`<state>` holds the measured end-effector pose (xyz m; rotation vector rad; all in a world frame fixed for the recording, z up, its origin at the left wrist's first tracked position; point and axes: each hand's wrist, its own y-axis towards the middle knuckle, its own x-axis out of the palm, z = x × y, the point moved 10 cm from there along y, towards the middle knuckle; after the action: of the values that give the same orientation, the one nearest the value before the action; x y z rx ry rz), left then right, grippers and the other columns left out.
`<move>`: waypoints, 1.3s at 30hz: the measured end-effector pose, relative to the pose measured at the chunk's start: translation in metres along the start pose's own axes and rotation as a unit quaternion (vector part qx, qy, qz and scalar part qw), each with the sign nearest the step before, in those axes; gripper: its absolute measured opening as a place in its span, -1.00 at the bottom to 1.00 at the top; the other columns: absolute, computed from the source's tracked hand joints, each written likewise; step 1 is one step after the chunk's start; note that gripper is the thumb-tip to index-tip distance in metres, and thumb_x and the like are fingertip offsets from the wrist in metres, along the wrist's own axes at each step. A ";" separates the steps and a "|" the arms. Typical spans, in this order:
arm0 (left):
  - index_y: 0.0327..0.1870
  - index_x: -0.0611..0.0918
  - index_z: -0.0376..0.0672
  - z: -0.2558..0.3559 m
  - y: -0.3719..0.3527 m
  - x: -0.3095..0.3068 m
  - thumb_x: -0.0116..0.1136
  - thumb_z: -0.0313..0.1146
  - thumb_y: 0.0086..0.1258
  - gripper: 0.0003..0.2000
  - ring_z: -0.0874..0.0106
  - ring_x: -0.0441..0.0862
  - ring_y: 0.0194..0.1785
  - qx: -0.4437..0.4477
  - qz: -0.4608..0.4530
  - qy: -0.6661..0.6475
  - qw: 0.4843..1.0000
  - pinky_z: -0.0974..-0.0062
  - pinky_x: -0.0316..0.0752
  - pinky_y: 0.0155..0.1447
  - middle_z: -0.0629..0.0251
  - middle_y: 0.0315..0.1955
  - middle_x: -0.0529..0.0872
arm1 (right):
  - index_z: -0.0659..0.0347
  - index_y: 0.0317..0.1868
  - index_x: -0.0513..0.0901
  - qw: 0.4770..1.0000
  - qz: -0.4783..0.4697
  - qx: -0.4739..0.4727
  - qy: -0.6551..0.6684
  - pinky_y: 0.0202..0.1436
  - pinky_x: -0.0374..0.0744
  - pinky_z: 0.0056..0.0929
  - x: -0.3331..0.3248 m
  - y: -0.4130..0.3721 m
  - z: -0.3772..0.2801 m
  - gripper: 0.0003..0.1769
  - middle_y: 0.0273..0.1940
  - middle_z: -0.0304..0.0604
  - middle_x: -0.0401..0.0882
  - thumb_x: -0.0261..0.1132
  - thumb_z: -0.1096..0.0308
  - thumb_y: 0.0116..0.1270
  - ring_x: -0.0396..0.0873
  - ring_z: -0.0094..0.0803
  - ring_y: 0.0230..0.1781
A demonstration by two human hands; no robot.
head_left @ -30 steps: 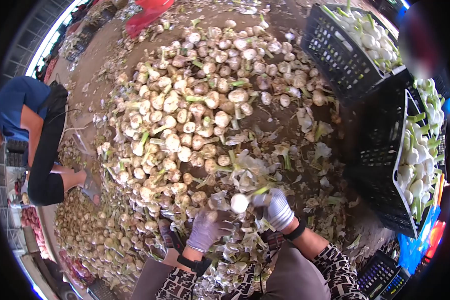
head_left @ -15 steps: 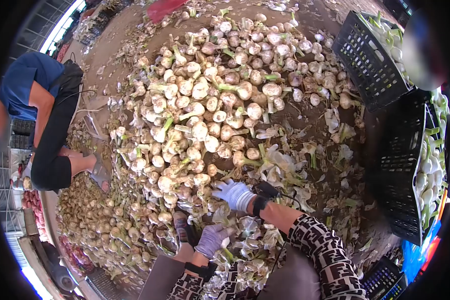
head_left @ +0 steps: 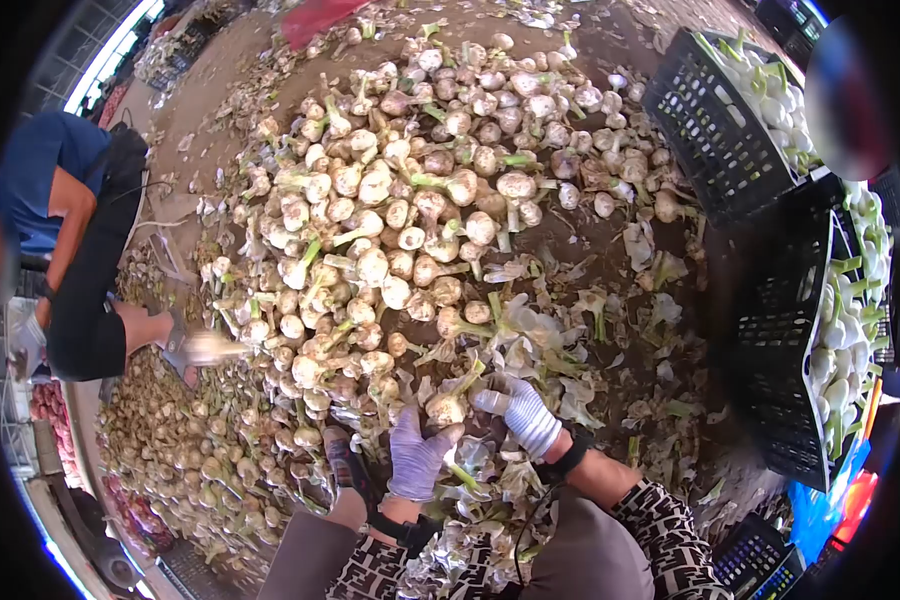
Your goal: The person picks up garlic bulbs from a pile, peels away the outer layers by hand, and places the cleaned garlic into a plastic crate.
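Note:
A garlic bulb point(head_left: 446, 408) with a short green stem is between my two gloved hands, low over the front edge of the pile. My left hand point(head_left: 417, 455) curls its fingers and thumb about the bulb's lower left side. From the right, my right hand point(head_left: 526, 412) has its bent fingers close to the bulb's stem side, and they seem to grip it; the exact contact is too small to see clearly. In front of both hands spreads a large garlic pile point(head_left: 370, 265), stems still on many bulbs. Loose peeled skins and leaves point(head_left: 540, 335) lie beside my right hand.
Black crates point(head_left: 710, 130) of trimmed white garlic point(head_left: 845, 350) stand at the right. Another person point(head_left: 70, 220) sits at the left, a blurred hand point(head_left: 205, 348) over the pile. More garlic point(head_left: 190, 440) covers the floor at lower left. My shoe point(head_left: 350, 470) is beside my left hand.
My right hand has drawn back from the pile's edge towards my left hand, and a garlic bulb now shows between them. My left hand has risen slightly. The other person's hand has come forward.

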<state>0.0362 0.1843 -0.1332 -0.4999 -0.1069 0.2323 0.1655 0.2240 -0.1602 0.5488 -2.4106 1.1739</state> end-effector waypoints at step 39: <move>0.01 0.40 -0.27 0.054 -0.008 0.115 0.33 -0.33 0.04 -0.48 0.48 0.61 -0.31 0.093 -0.095 0.118 0.984 0.58 0.56 -0.20 0.22 -0.33 0.63 | 0.31 -0.06 0.63 0.993 -0.006 -0.073 0.094 -0.32 0.53 -0.60 -0.069 -0.054 -0.024 -0.67 -0.30 -0.24 0.67 0.32 0.45 0.12 0.54 -0.60 -0.40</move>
<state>0.1403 0.2303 -0.0768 -0.3247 0.0978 -0.0055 0.2557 0.2243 -0.1471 0.3885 -2.3061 0.9865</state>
